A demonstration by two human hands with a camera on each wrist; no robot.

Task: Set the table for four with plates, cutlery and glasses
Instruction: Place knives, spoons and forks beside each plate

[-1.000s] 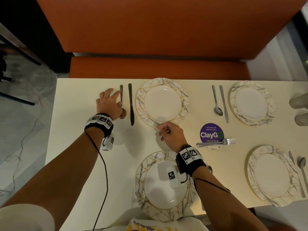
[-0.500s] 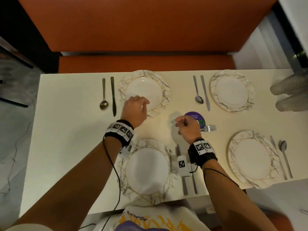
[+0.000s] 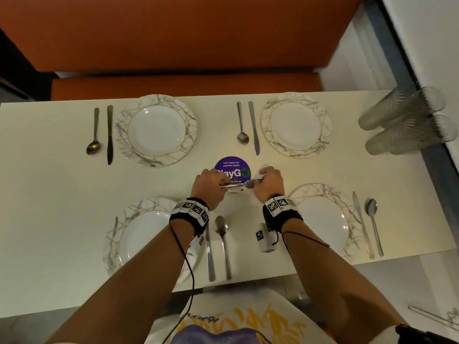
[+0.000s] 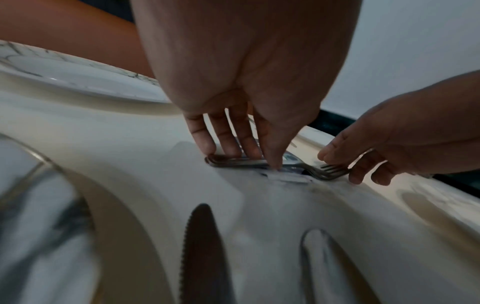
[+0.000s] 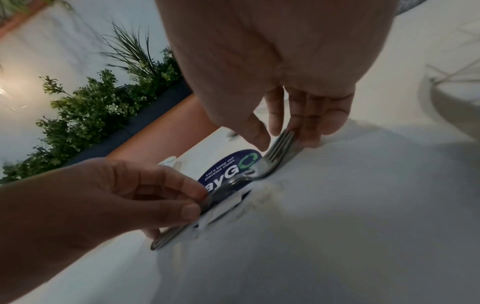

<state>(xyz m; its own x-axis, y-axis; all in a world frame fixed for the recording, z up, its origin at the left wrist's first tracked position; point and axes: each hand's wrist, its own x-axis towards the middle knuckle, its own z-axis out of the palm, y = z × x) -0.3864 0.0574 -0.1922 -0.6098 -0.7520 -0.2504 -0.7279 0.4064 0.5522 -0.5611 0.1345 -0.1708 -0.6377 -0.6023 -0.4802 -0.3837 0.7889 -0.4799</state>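
Dim, warm overhead light gives small glints on the plates (image 3: 296, 125) and soft shadows under the hands on the bench (image 3: 62, 184), while both wrist views are grainy, strongly bowed at the edges, with nearby cutlery (image 4: 205, 257) blurred.

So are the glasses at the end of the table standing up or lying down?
Lying down. The glasses rest on their sides in a pile at the table's right end, none yet set by a plate.
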